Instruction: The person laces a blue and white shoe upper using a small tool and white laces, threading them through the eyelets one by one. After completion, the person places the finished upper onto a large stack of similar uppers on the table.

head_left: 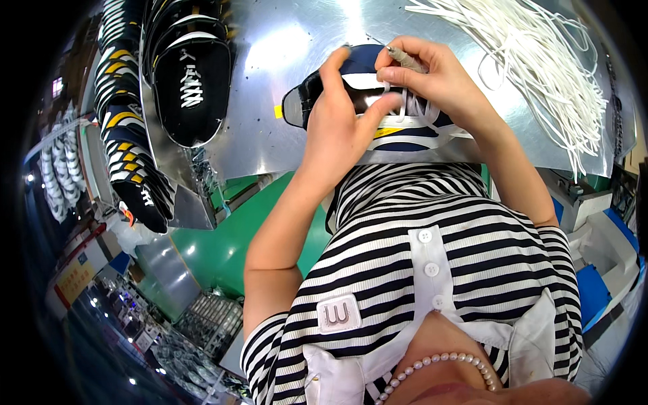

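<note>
A navy, black and white shoe upper (363, 55) lies sideways on the metal table in front of me, its grey-tipped end to the left. My left hand (337, 125) grips it, fingers over the far side and thumb on the near side by the lace holes. My right hand (445, 84) pinches a small hook-like tool with a tape-wrapped handle (407, 61) above the upper; its thin tip points left. A white shoelace (403, 104) runs in loops through the upper beneath my right hand. The tool's far end is hidden by the fingers.
A big heap of white shoelaces (540, 74) covers the table's right side. At left, black laced uppers (192, 94) are stacked on the metal table (260, 128). More uppers with yellow and white trim (125, 145) hang in a row beyond its left edge.
</note>
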The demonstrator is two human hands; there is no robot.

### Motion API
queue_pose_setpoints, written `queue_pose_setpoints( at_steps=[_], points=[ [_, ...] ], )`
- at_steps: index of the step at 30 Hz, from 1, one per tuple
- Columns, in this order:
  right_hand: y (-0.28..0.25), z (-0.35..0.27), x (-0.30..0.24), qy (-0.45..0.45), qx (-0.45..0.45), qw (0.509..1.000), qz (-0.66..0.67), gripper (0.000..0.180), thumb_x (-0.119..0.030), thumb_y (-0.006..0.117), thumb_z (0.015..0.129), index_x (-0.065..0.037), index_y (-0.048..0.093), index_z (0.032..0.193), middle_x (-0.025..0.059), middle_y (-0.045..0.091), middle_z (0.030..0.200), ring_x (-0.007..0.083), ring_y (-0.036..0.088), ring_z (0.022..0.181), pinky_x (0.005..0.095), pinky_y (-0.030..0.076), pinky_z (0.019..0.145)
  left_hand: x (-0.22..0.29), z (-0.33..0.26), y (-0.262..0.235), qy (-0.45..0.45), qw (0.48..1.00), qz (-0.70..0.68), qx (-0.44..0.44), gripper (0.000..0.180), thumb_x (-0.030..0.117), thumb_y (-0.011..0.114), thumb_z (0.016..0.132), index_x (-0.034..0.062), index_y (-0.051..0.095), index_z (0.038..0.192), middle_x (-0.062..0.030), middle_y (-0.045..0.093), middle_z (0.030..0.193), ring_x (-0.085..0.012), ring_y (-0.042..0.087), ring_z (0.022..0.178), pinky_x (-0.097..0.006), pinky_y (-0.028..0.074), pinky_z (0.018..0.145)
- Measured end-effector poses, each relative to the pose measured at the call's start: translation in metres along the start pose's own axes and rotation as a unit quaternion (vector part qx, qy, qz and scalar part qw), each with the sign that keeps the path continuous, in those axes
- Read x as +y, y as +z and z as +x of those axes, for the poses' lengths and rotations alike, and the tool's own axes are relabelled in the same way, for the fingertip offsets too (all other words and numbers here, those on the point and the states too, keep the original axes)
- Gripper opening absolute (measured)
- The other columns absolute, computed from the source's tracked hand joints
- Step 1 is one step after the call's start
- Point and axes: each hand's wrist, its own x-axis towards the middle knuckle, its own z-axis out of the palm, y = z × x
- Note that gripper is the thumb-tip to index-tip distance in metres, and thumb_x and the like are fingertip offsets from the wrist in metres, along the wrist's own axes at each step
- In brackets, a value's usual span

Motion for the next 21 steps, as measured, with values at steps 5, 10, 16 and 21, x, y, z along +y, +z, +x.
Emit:
queue_pose_setpoints(
  at_steps=[5, 10, 16, 21],
  points=[
    [-0.005, -0.002, 0.009, 0.025, -0.009, 0.999, -0.034, 0.018, -0.017, 0.066, 0.088, -0.003, 0.065, 0.099, 0.0013, 0.065, 0.086, 0.0084, 0.059, 0.084, 0.024, 0.047, 0.076, -0.003, -0.001, 0.012, -0.02, 0.996, 0.027, 0.083, 0.047, 0.014, 0.077, 0.084, -0.0035, 0.053, 0.12, -0.0067, 0.067, 0.081, -0.0075, 0.061, 0.069, -0.02, 0.048, 0.061],
    [0.001, -0.03, -0.001, -0.109, 0.1, 0.975, -0.167, 0.024, -0.018, 0.063, 0.092, -0.003, 0.057, 0.109, 0.0074, 0.065, 0.08, 0.0163, 0.062, 0.074, 0.0283, 0.048, 0.069, -0.014, 0.0, 0.017, -0.023, 0.989, -0.084, 0.122, 0.047, 0.017, 0.083, 0.072, 0.0027, 0.059, 0.111, -0.0077, 0.067, 0.078, -0.0146, 0.063, 0.064, -0.028, 0.05, 0.061],
    [-0.003, -0.046, 0.002, -0.13, 0.072, 0.939, -0.309, 0.013, -0.013, 0.063, 0.09, -0.004, 0.056, 0.098, 0.0105, 0.063, 0.069, 0.0278, 0.062, 0.062, 0.0351, 0.047, 0.057, -0.008, -0.002, 0.018, 0.019, 0.993, -0.019, 0.116, 0.045, 0.01, 0.079, 0.077, 0.0, 0.056, 0.115, -0.0075, 0.067, 0.079, -0.0128, 0.062, 0.067, -0.025, 0.05, 0.063],
    [0.009, -0.037, 0.007, -0.148, 0.083, 0.866, -0.47, 0.019, -0.011, 0.065, 0.084, -0.001, 0.052, 0.095, 0.0126, 0.063, 0.066, 0.0285, 0.065, 0.063, 0.0359, 0.049, 0.053, -0.002, -0.009, 0.022, 0.032, 0.993, -0.044, 0.1, 0.04, 0.003, 0.07, 0.08, -0.0006, 0.056, 0.117, -0.0037, 0.056, 0.065, -0.0144, 0.054, 0.057, -0.029, 0.047, 0.057]
  ],
)
